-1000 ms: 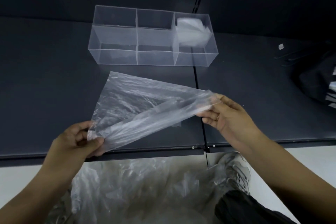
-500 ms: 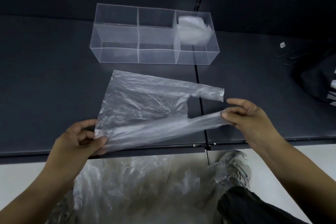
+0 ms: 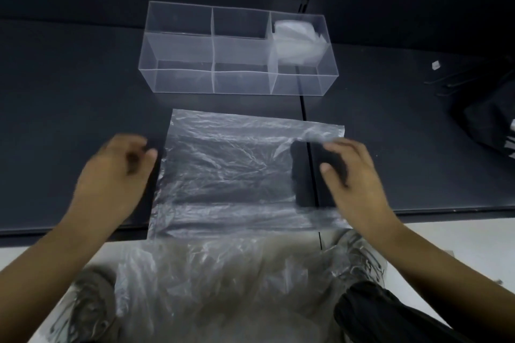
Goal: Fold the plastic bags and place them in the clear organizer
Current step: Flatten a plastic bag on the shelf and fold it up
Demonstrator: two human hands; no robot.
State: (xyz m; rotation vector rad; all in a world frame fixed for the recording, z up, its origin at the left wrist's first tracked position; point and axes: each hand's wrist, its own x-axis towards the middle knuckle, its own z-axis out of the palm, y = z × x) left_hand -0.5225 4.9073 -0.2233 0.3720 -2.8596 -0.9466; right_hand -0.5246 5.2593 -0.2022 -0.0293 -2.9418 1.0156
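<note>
The plastic bag [image 3: 228, 172] lies flat at the tabletop's [image 3: 69, 97] front edge, near the clear organizer [image 3: 184, 50]. My left hand [image 3: 111, 175] and right hand [image 3: 354, 178] flank it, loosely curled and blurred, apparently grasping nothing. I'd press out air, square the edges, then fold lengthwise.

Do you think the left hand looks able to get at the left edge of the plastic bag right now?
Likely yes: the left hand is just beside the plastic bag, which lies flat on the shelf, and nothing sits between them.
</note>
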